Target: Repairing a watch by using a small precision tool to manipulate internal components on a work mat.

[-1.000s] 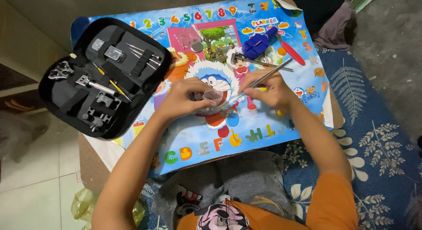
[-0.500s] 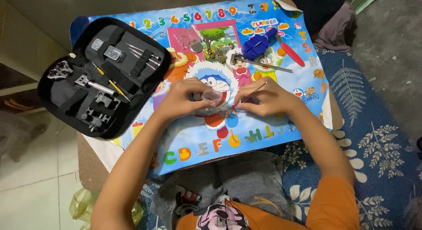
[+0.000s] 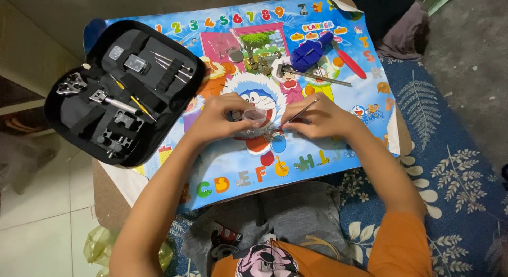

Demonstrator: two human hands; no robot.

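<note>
Clear small round part [image 3: 255, 116] pinched in left hand [image 3: 219, 118]; right hand [image 3: 317, 121] grips thin metal tool [image 3: 301, 112].

Small round watch part [image 3: 254, 116], thin tool [image 3: 301, 112] tilted.

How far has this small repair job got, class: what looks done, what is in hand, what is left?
Done: the black tool case lies open, and a blue tool and red tool are laid out. In hand: the left hand steadies a small round clear part while the right hand holds a thin tool beside it. Left: small loose parts lie unassembled.
</note>
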